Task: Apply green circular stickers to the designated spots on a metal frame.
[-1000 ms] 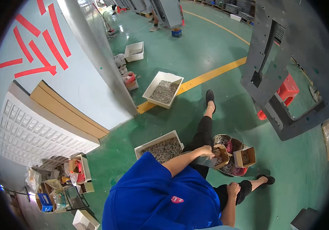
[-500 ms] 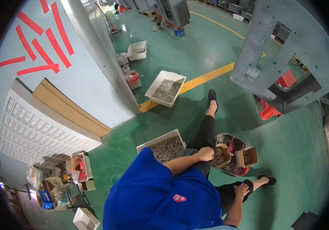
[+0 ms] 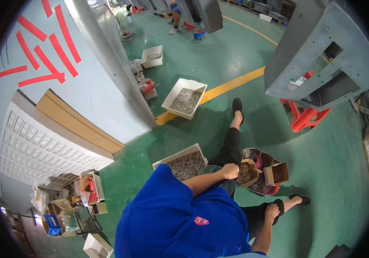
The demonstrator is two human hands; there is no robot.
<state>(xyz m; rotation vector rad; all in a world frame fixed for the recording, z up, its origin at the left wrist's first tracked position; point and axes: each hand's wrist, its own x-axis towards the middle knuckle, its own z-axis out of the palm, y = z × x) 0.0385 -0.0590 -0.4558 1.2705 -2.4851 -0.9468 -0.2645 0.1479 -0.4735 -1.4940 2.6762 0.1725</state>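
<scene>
My left hand (image 3: 230, 171) rests closed on my dark-trousered thigh, with nothing showing in its fingers. Over the other knee lies my right hand (image 3: 271, 212), its fingers curled, and no object shows in it. Beside my left hand stand open cardboard boxes (image 3: 280, 173) with small metal parts, set on a rounded container (image 3: 271, 190) that also holds small parts. Close to my left forearm is a white bin (image 3: 196, 148) full of small metal pieces (image 3: 185, 167).
A large grey metal housing (image 3: 294, 56) with cutouts stands at upper right, above a red stool (image 3: 302, 118). Ahead, a white bin (image 3: 165, 103) of small parts sits by a yellow floor line (image 3: 231, 87). Stacked white trays (image 3: 42, 150) lean left. Another person's leg (image 3: 176, 19) shows far ahead.
The grey housing has turned and shifted, so its side now shows and more of the red stool is visible. My right hand's fingers have drawn together on the knee. My left hand stays put.
</scene>
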